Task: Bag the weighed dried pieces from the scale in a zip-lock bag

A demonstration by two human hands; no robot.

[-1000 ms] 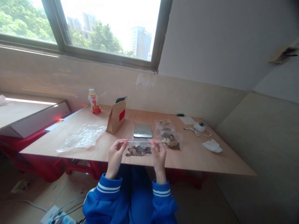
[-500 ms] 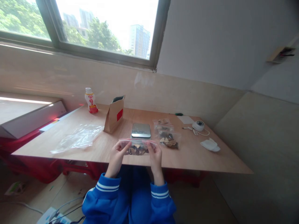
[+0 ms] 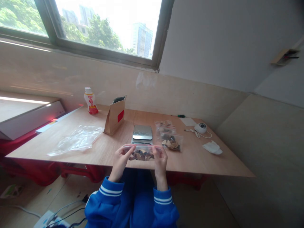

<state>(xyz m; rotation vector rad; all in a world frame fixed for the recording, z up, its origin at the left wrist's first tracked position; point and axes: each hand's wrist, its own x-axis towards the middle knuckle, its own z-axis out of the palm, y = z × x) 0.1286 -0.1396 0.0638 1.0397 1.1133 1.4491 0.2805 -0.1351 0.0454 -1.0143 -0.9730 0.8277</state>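
Holding: one zip bag [image 3: 142, 150] of dried pieces [image 3: 141, 155] over the tabletop [image 3: 35, 148], in the left hand [image 3: 120, 161] and right hand [image 3: 161, 162].
Fingers [image 3: 125, 151]: pinching the bag's top edge.
Nearby: one scale [image 3: 142, 132], two filled bags [image 3: 169, 142].

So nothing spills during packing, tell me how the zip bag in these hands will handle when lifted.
The clear zip bag will probably feel floppy: its thin film bends between the left hand and right hand. It is likely light for its size, holding only a shallow layer of thin dried pieces. Those pieces will probably slide about inside.
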